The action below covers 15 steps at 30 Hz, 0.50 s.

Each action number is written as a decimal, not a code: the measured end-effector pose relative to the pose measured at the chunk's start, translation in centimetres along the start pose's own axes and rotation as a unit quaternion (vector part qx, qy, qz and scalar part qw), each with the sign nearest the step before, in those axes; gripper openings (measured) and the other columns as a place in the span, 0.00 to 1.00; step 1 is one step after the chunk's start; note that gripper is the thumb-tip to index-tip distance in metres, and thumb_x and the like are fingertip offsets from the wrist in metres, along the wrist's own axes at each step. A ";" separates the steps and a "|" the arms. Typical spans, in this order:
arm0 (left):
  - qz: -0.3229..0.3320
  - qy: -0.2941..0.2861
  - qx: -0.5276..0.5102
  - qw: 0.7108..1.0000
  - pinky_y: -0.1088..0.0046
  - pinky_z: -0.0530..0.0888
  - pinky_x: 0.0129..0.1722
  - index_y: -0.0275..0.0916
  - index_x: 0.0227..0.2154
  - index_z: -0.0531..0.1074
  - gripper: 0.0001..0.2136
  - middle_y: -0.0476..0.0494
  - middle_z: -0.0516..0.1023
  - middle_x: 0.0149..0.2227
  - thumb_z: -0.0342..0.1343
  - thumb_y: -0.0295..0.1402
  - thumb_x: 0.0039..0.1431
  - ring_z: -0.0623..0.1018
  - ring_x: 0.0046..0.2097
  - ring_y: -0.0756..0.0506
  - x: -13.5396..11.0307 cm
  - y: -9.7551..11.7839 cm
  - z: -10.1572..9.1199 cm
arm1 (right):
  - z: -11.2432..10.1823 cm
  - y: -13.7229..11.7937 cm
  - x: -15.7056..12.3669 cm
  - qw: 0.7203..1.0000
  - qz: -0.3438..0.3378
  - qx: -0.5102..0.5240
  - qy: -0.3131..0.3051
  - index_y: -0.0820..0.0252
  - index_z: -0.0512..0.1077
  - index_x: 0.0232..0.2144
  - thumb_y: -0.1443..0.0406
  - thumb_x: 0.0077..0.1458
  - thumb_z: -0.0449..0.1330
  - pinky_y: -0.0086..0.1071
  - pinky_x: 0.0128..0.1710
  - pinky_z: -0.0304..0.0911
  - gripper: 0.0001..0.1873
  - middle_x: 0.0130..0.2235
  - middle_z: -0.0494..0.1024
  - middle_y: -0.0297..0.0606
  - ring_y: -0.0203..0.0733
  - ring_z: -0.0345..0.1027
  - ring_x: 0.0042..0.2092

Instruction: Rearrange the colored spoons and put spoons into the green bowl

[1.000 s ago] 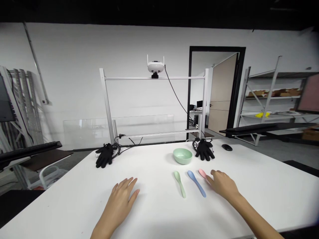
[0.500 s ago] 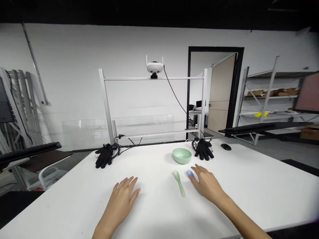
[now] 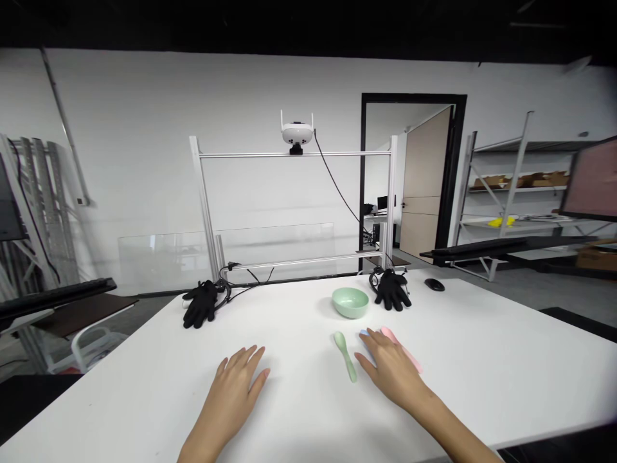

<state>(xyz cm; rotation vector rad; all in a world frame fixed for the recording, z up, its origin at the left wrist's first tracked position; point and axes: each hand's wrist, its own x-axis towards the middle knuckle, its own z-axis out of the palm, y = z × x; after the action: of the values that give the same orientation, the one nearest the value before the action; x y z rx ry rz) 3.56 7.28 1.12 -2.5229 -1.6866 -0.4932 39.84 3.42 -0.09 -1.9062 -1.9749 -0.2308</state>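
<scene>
My left hand [image 3: 234, 389] is open over the left part of the white table [image 3: 159, 386], fingers apart and holding nothing. My right hand [image 3: 393, 370] is also open, palm down, over a blue spoon [image 3: 364, 333], most of which it hides; whether it touches the spoon I cannot tell. A pink spoon [image 3: 412, 360] shows along the right side of this hand, partly covered by it. Just left of my right hand lies a green spoon [image 3: 345, 357], its bowl end pointing away from me. Beyond the spoons stands a light green bowl [image 3: 350, 303].
Black gloves with cables lie at the back, one left glove [image 3: 200, 303] and one right glove [image 3: 392, 290]. A black mouse [image 3: 434, 285] is near the far right edge. A metal frame [image 3: 205, 212] carrying a white device [image 3: 297, 134] rises behind the table.
My right hand has shifted left, further over the blue spoon, and the pink spoon has come into view beside it. My left hand stays nearly still.
</scene>
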 end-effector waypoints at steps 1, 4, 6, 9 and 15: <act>0.000 0.001 -0.001 1.000 0.45 0.62 0.67 0.43 0.66 0.67 0.26 0.40 0.69 0.67 0.42 0.47 0.71 0.66 0.69 0.33 0.0 0.0 0.0 | 0.0 0.0 0.0 1.000 0.000 -0.002 0.000 0.59 0.72 0.57 0.57 0.68 0.48 0.42 0.54 0.65 0.23 0.59 0.74 0.51 0.55 0.69 0.58; 0.000 0.008 -0.003 1.000 0.45 0.63 0.66 0.44 0.65 0.68 0.26 0.40 0.70 0.67 0.43 0.47 0.71 0.66 0.68 0.33 -0.2 -0.1 0.0 | -0.1 0.2 -0.1 1.000 0.000 0.002 0.005 0.58 0.73 0.55 0.56 0.68 0.48 0.42 0.55 0.63 0.22 0.56 0.76 0.49 0.53 0.70 0.56; 0.000 0.009 -0.001 1.000 0.46 0.63 0.66 0.45 0.65 0.68 0.25 0.41 0.70 0.67 0.43 0.47 0.71 0.67 0.68 0.33 -0.3 -0.2 0.1 | -0.1 0.7 0.1 1.000 0.006 0.015 0.007 0.57 0.74 0.53 0.56 0.68 0.47 0.40 0.53 0.64 0.21 0.54 0.77 0.47 0.52 0.71 0.55; 0.003 0.006 0.000 1.000 0.46 0.64 0.66 0.45 0.65 0.68 0.26 0.41 0.70 0.67 0.42 0.47 0.71 0.67 0.68 0.34 -0.3 -0.5 0.3 | -0.3 2.4 0.9 0.998 0.062 0.012 -0.002 0.57 0.75 0.50 0.57 0.68 0.47 0.37 0.46 0.64 0.20 0.49 0.79 0.47 0.51 0.72 0.52; -0.008 0.004 -0.006 1.000 0.44 0.61 0.67 0.42 0.65 0.68 0.24 0.38 0.70 0.67 0.45 0.44 0.71 0.67 0.68 0.33 -0.9 -0.5 -0.6 | -0.5 8.0 0.7 0.982 0.183 -0.016 -0.037 0.58 0.75 0.28 0.53 0.66 0.49 0.36 0.36 0.62 0.23 0.33 0.80 0.48 0.50 0.75 0.37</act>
<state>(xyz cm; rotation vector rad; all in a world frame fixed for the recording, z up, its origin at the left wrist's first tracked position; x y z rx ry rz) 2.67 6.53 1.32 -2.5153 -1.7068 -0.5149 47.83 4.44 -0.54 -2.2814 -1.6292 -0.0904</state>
